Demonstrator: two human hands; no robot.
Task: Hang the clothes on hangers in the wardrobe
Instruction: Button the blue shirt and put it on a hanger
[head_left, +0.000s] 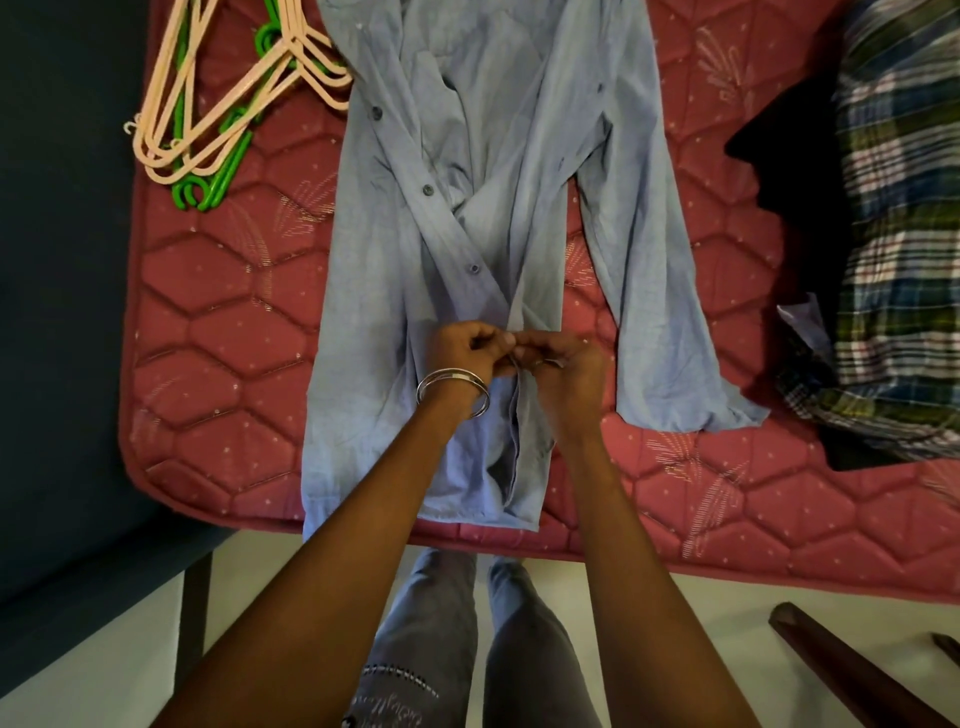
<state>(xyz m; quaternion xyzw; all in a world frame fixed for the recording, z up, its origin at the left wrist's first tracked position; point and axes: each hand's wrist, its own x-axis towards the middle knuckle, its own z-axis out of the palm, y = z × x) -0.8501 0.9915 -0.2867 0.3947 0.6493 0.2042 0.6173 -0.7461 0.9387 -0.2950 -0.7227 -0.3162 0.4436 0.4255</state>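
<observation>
Shirt (483, 171) lying flat on mattress (218, 332), front facing up. Left hand (460, 351) + right hand (563, 364) pinching placket at lower button, prob. buttoning/unbuttoning, can't tell which. Next: taking hanger (228, 98) from pile, top left.

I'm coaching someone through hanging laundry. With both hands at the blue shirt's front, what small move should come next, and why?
Probably finish working that button: the left hand and right hand both pinch the placket of the blue shirt low down, while the buttons above look undone. I cannot tell whether it is being fastened or undone. The hangers lie untouched on the mattress.
</observation>
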